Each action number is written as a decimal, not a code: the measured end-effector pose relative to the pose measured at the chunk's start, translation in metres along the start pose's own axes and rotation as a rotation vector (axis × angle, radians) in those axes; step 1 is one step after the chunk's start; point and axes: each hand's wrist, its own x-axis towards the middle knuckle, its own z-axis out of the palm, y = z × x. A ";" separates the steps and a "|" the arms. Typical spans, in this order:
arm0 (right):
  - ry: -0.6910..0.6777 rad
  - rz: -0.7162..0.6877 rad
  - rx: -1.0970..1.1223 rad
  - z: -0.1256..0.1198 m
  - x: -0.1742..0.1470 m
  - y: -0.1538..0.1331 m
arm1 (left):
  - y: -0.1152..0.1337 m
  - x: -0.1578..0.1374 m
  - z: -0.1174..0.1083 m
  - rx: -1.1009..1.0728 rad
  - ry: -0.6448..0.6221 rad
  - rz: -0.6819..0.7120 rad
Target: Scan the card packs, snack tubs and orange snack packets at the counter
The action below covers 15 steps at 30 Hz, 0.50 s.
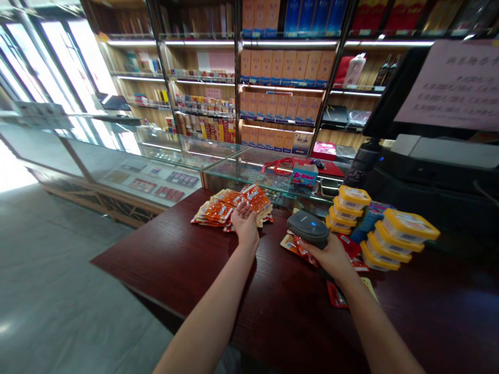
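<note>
My left hand (245, 222) is palm up at the near edge of a pile of orange snack packets (214, 212), fingers apart and slightly curled. Just past its fingertips, one orange packet (258, 198) lies on top of the heap; whether they touch it I cannot tell. My right hand (331, 257) is wrapped around the handle of a dark grey barcode scanner (307, 227), which shows a small blue light. Beneath the scanner are more snack packets (290, 244), partly hidden by it and my hand.
Yellow-lidded tubs stand in a shorter stack (346, 210) and a nearer stack (397, 239) on the dark red wooden counter (163, 249). Behind are a glass display case (234, 166) and a small blue-pink box (304, 175). A black monitor (401, 88) rises at right.
</note>
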 end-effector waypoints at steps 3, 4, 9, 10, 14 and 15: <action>0.005 -0.006 -0.003 0.000 -0.001 0.000 | 0.000 0.000 0.000 0.011 0.015 -0.002; 0.008 -0.007 -0.011 0.000 -0.001 0.000 | 0.000 0.000 0.001 0.005 0.019 0.001; 0.004 0.006 -0.018 0.000 -0.003 -0.003 | 0.000 -0.001 0.002 -0.023 0.009 0.022; 0.001 0.012 -0.021 0.000 -0.004 -0.003 | 0.000 -0.001 0.002 -0.012 0.010 0.019; 0.046 -0.032 -0.024 0.000 -0.001 -0.004 | -0.002 0.001 -0.001 0.036 0.022 0.010; 0.074 -0.055 -0.018 0.000 0.000 -0.004 | -0.003 0.001 -0.001 0.043 0.020 0.008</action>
